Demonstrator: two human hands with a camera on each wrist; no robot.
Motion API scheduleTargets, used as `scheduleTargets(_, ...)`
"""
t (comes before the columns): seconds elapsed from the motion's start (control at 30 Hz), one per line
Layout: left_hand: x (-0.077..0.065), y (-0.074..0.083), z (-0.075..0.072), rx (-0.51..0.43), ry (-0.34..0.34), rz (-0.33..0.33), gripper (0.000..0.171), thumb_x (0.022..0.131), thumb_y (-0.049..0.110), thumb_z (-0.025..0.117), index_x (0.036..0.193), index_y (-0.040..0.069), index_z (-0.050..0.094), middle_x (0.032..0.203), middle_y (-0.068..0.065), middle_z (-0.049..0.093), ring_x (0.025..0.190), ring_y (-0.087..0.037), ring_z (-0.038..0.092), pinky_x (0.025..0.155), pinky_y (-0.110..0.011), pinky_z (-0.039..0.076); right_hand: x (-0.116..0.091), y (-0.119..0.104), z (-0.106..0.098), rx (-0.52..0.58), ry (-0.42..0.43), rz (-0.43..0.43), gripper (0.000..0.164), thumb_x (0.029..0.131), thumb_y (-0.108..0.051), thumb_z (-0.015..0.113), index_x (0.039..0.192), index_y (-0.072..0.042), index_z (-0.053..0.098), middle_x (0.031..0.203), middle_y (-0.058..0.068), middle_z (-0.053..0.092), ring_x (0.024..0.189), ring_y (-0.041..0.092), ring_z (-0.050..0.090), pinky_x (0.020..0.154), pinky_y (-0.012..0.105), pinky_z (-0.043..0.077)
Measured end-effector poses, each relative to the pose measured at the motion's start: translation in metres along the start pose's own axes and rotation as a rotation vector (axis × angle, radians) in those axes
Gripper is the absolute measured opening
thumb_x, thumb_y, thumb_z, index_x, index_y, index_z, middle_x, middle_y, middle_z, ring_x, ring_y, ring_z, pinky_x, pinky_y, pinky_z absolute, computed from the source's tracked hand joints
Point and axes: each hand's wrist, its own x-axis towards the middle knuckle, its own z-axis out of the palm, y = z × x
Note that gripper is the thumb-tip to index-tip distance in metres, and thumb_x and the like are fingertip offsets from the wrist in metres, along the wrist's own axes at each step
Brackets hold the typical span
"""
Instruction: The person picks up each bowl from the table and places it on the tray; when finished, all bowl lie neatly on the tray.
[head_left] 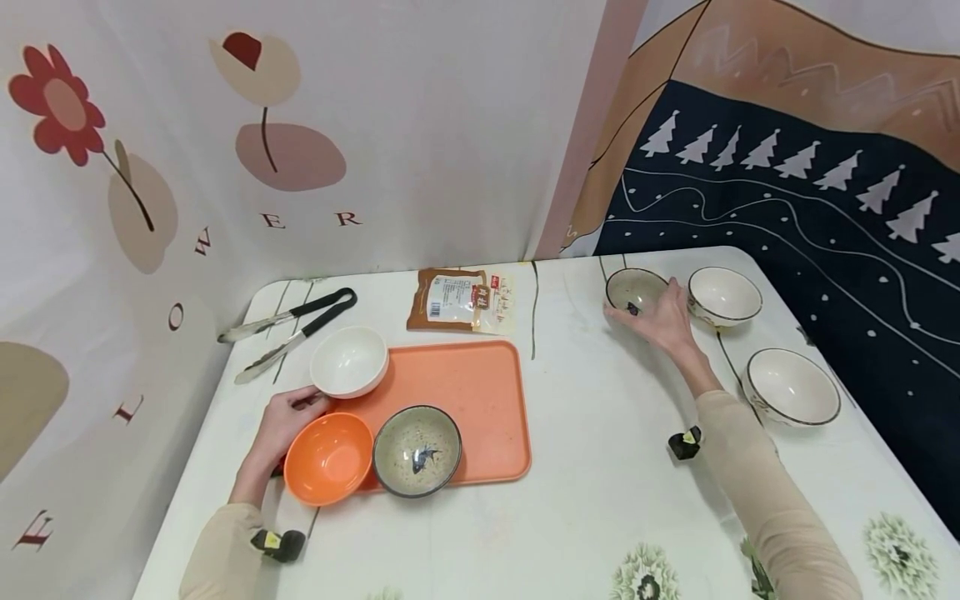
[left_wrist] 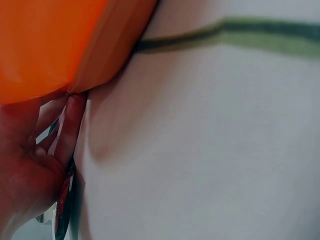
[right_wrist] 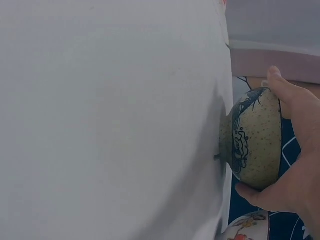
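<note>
My right hand (head_left: 663, 321) grips a small speckled bowl (right_wrist: 257, 140) with a dark-blue pattern, its thumb and fingers spread to opposite sides near the rim. My left hand (head_left: 281, 421) lies at the left end of the orange tray (head_left: 480, 408), between a white bowl (head_left: 349, 362) and an orange bowl (head_left: 328, 460). In the left wrist view its fingers (left_wrist: 72, 120) reach to the underside of the orange bowl, which hides part of the hand; whether they hold anything is unclear. A larger speckled bowl (head_left: 408, 429) with a blue fish inside stands at the tray's front edge.
Two white, dark-rimmed bowls (head_left: 723, 287) (head_left: 792, 387) stand to the right of my right hand. Behind the tray lies a brown and clear packet (head_left: 457, 302). Metal tongs (head_left: 300, 329) with black handles lie at the back left. A wall cloth borders the table's back.
</note>
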Motion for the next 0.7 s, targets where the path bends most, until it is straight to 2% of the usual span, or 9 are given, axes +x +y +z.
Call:
scheduleTargets(0.13,0.000,0.000,0.001,-0.002,0.002,0.000,0.051,0.102,0.035,0.058,0.142,0.003,0.057,0.130,-0.023,0.067,0.116,-0.033,0.064,0.088,-0.030,0.058,-0.001,0.002,-0.001,0.042,-0.010,0.022,0.138,0.075,-0.057,0.084,0.157,0.010,-0.004,0.162,0.038,0.003,0.150,0.055,0.014,0.119,0.064,0.022)
scheduleTargets(0.27,0.000,0.000,0.001,-0.005,0.007,0.009,0.051,0.102,0.035,0.058,0.142,0.003,0.058,0.130,-0.023,0.067,0.116,-0.034,0.064,0.089,-0.031,0.058,-0.001,0.004,0.000,0.053,0.037,0.022,0.133,0.073,-0.051,0.087,0.158,0.010,0.004,0.162,0.037,0.012,0.149,0.053,0.019,0.119,0.063,0.025)
scheduleTargets(0.43,-0.001,0.000,0.001,-0.006,0.008,0.015,0.050,0.103,0.033,0.057,0.142,0.002,0.058,0.131,-0.023,0.066,0.119,-0.035,0.063,0.091,-0.034,0.058,0.000,0.006,0.005,0.043,0.100,0.020,0.128,0.072,-0.052,0.087,0.158,0.008,0.014,0.160,0.034,0.023,0.146,0.051,0.028,0.118,0.062,0.029)
scheduleTargets(0.57,-0.001,-0.001,0.001,-0.009,0.007,0.011,0.051,0.103,0.034,0.057,0.142,0.002,0.057,0.132,-0.023,0.066,0.122,-0.036,0.061,0.094,-0.037,0.057,-0.001,0.004,0.008,0.067,0.146,0.003,0.124,0.071,-0.053,0.086,0.158,0.005,0.020,0.159,0.031,0.028,0.146,0.048,0.031,0.118,0.059,0.030)
scheduleTargets(0.7,-0.001,-0.001,0.000,-0.006,0.013,0.016,0.051,0.102,0.034,0.057,0.142,0.002,0.057,0.132,-0.023,0.066,0.122,-0.037,0.062,0.093,-0.035,0.057,-0.002,-0.008,0.009,0.103,0.170,-0.047,0.120,0.071,-0.051,0.086,0.158,0.003,0.023,0.159,0.029,0.032,0.145,0.045,0.033,0.118,0.058,0.031)
